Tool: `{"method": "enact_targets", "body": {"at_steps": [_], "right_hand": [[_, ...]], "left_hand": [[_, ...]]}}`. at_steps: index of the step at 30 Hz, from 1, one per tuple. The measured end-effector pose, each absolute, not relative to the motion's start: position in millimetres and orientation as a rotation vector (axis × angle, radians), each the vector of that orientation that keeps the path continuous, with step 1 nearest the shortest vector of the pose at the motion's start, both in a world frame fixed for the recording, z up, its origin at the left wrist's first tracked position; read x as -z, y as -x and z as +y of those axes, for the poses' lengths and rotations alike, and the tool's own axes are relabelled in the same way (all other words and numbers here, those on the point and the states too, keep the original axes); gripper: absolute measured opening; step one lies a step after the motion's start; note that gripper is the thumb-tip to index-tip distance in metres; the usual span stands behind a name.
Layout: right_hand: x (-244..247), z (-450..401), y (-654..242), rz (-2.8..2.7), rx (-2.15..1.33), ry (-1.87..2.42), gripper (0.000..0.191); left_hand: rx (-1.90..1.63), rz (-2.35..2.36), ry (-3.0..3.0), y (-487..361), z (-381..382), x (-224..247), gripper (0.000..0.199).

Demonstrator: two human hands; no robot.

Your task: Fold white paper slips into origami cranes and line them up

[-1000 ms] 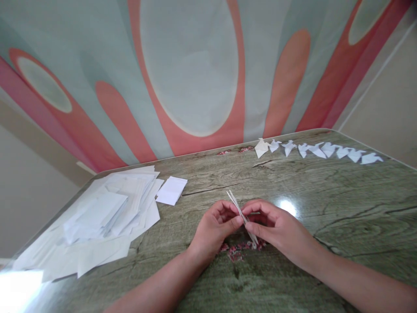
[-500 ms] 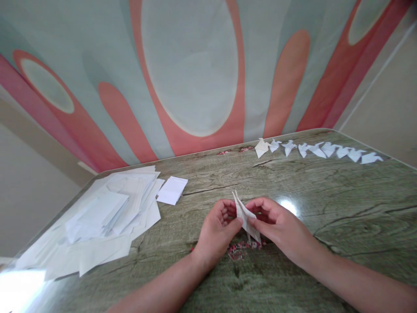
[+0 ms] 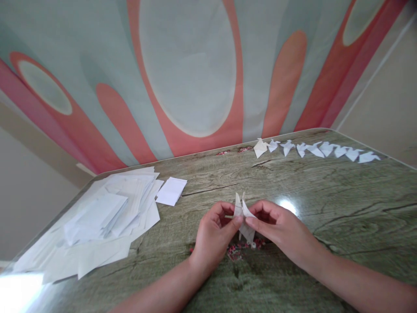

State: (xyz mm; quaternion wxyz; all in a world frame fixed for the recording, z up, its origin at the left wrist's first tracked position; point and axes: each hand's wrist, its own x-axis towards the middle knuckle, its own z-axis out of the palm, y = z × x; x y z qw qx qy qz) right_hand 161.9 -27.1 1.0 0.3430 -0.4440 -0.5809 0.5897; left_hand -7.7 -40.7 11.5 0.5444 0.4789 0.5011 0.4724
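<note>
Between my two hands, just above the table, is a folded white origami piece with two pointed tips standing up and apart. My left hand pinches its left side between thumb and curled fingers. On the right side, my right hand grips it with the thumb in front and the fingers behind. Part of the paper is hidden by the fingers. Along the far edge of the table stands a row of several folded paper birds, the leftmost more cream in colour.
At the left lies a broad, uneven pile of white paper sheets, with folded pieces on top. A small stack of white paper squares sits beside it. The wood-grain table meets a patterned wall covering at the back.
The origami piece has turned in my fingers, and its two upper tips, close together before, are now spread apart. Both hands stay in nearly the same place.
</note>
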Motion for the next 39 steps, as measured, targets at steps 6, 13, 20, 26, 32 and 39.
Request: {"method": "enact_targets", "body": {"at_steps": [6,13,20,26,32,39], "right_hand": [[-10.4,-33.9,-162.9,-1.697,-1.167,1.14,0.011],[-9.3,-33.1,-171.7,-1.954,-0.529,0.851,0.013],[-12.8,-30.4,-176.0,-2.106,-0.425,0.703,0.02],[-10.4,-29.5,-177.3,-2.14,-0.453,0.661,0.017],[-10.5,-29.5,-176.7,-2.138,-0.534,0.636,0.016],[-9.9,-30.7,-175.6,-2.107,-0.565,0.627,0.017]], "left_hand": [[-1.127,1.291,-1.481,17.3,-44.6,-15.6,0.009],[-1.287,1.124,-2.174,30.0,-52.7,-23.6,0.026],[-1.218,1.068,-2.283,35.8,-51.3,-19.0,0.029],[-1.187,0.954,-2.356,37.1,-49.4,-22.3,0.032],[-1.146,0.886,-2.368,37.1,-50.5,-25.2,0.031],[-1.164,0.83,-2.336,36.2,-50.1,-22.6,0.032]]}}
